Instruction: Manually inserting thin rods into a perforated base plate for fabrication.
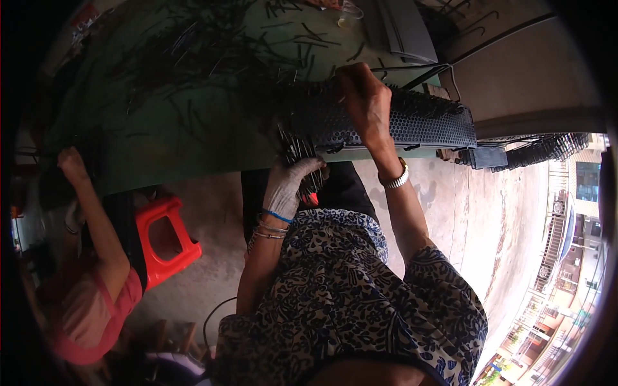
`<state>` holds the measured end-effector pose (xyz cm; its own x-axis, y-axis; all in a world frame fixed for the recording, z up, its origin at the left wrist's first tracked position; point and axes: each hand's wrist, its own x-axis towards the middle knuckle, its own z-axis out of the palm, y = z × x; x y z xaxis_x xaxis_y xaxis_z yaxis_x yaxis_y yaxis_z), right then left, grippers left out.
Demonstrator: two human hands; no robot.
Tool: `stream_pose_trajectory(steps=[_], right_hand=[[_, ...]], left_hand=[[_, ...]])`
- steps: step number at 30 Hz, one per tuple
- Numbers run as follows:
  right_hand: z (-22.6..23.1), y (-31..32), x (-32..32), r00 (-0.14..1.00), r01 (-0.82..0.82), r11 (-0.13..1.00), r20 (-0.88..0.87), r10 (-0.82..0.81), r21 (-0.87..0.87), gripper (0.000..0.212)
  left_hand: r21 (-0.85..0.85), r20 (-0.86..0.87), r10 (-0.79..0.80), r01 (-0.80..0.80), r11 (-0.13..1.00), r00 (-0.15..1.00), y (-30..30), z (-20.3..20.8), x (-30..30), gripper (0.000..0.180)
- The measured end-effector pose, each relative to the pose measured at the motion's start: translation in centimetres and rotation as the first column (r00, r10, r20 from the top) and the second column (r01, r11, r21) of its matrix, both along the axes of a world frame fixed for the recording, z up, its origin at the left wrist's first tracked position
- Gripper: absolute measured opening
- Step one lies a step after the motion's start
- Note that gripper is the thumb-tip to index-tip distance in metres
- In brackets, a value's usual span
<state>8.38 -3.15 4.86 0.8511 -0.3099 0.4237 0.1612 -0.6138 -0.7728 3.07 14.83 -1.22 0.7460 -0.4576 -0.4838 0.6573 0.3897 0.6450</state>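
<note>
In a white glove, my left hand [288, 182] grips a bundle of thin dark strips [297, 148] at the table's near edge. The strips fan out above and below the fist. My bare right hand [365, 96] is raised over a long black perforated rack [412, 122], its fingers pinched together. Whatever those fingers hold, if anything, is too small or dark to make out. Rows of small dark pieces stand along the top of the rack. Beyond, a heap of loose dark strips [206, 55] spreads over the green tabletop [225, 151].
A red plastic stool [168, 241] stands below the table at left. Beside it sits a co-worker in a pink top [96, 309], one arm reaching to the table. A metal frame rod [454, 83] crosses behind the rack. More dark racked pieces [547, 152] extend right.
</note>
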Motion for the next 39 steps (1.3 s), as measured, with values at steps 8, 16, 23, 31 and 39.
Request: stream_pose_trajectory(steps=[8,16,23,31,39], right_hand=[[-4.1,0.9,2.2,0.996,-0.056,0.975,0.049,0.068,-0.214,0.007],[-3.1,1.2,2.4,0.998,-0.062,0.862,-0.022,0.059,-0.503,0.015],[-1.8,0.5,1.9,0.989,-0.125,0.866,-0.132,0.069,-0.485,0.015],[-2.6,0.2,1.4,0.990,-0.080,0.879,-0.140,0.015,-0.470,0.019],[-3.7,0.0,1.5,0.998,-0.064,0.880,-0.029,0.058,-0.470,0.021]], left_hand=[[0.218,0.178,-0.034,-0.006,0.976,0.983,-0.3,0.3,0.0,0.015],[0.177,0.106,-0.068,0.048,0.983,0.992,-0.7,1.2,-0.3,0.013],[0.265,0.182,-0.173,0.121,0.957,0.968,-0.8,1.9,-0.2,0.013],[0.115,0.139,-0.136,0.120,0.986,0.981,-0.6,1.0,-0.7,0.012],[0.052,0.121,-0.220,0.215,0.975,0.968,-0.6,0.4,-0.3,0.017]])
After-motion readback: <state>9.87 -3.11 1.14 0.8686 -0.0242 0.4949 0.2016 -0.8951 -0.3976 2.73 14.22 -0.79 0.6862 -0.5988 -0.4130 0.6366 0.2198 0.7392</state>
